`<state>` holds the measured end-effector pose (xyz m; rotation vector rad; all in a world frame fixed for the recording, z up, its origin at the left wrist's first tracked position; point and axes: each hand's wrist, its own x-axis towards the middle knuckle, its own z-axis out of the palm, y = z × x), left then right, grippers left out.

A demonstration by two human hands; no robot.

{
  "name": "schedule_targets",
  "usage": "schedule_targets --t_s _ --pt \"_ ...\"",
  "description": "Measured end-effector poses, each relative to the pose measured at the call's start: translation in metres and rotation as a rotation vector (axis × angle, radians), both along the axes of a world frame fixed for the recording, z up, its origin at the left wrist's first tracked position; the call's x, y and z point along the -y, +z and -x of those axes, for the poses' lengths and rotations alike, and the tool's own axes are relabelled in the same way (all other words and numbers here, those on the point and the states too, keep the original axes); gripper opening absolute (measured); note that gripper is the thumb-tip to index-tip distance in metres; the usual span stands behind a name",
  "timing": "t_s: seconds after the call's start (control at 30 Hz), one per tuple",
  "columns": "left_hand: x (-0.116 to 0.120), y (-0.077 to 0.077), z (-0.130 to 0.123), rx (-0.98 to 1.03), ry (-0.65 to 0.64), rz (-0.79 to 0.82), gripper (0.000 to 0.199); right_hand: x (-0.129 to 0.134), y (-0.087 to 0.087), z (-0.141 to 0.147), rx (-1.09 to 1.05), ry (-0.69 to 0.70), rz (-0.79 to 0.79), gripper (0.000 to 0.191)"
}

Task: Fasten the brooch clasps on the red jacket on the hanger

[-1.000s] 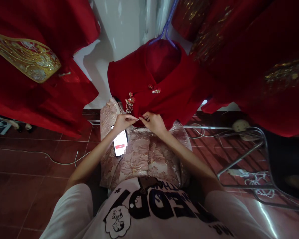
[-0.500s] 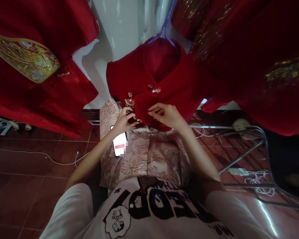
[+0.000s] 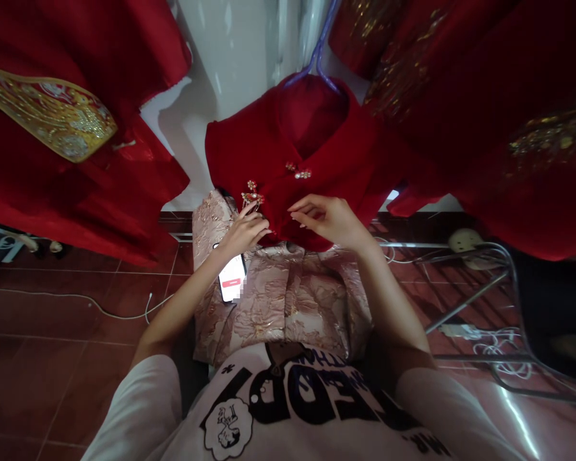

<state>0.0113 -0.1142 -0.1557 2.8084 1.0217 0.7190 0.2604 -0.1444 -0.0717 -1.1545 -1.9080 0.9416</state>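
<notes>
A red garment (image 3: 249, 141) with a V-shaped neck hangs from a purple hanger (image 3: 319, 48), its lower part lying over my lap. My left hand (image 3: 247, 232) is closed on its lower left edge, just below a gold and pearl beaded ornament (image 3: 253, 197) with dangling strands. My right hand (image 3: 331, 219) hovers over the lower front of the garment, thumb and fingers drawn together in a pinch; anything between them is too small to make out. Another beaded clasp (image 3: 301, 173) sits below the neckline.
Pink brocade cloth (image 3: 264, 301) covers my lap, with a lit phone (image 3: 231, 278) on it. Red garments with gold embroidery (image 3: 72, 125) hang on both sides. A metal-framed chair (image 3: 513, 288) and white cables (image 3: 504, 352) are at the right on the tiled floor.
My left fingers have turned down and closed over the garment's edge, covering the small beaded piece that showed there. My right hand has shifted slightly right and stays pinched.
</notes>
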Motion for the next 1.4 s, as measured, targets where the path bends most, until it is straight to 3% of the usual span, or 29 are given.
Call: schedule_targets --t_s 0.3,0.4,0.5,0.57,0.73,0.83,1.0,1.23,1.4 --pt "-0.008 -0.01 -0.004 0.15 0.045 -0.033 0.028 -0.002 0.001 -0.008 -0.011 -0.031 -0.031 0.02" --pt "-0.007 -0.009 -0.004 0.213 0.091 0.028 0.012 -0.001 0.002 -0.008 -0.009 -0.027 -0.019 0.021" --pt "-0.01 -0.007 -0.008 0.384 0.218 0.199 0.049 -0.001 0.002 -0.009 -0.021 -0.031 -0.016 0.021" --pt "-0.015 -0.005 -0.011 0.604 0.298 0.348 0.059 -0.001 0.001 -0.01 -0.029 -0.03 -0.017 0.022" --pt "-0.031 0.004 -0.016 1.204 0.443 0.738 0.032 -0.001 0.002 -0.011 -0.034 -0.017 -0.006 0.03" --pt "-0.035 0.01 -0.014 1.352 0.453 0.838 0.02 0.0 0.004 -0.012 -0.032 -0.013 0.006 0.034" --pt "-0.034 0.014 -0.013 1.335 0.406 0.882 0.017 0.001 0.006 -0.012 -0.033 -0.001 0.025 0.032" --pt "-0.032 0.02 -0.016 1.178 0.503 0.625 0.01 0.0 0.006 -0.011 -0.039 0.006 0.023 0.029" --pt "-0.034 0.021 -0.017 1.144 0.562 0.589 0.009 0.001 0.007 -0.011 -0.026 0.005 0.027 0.027"
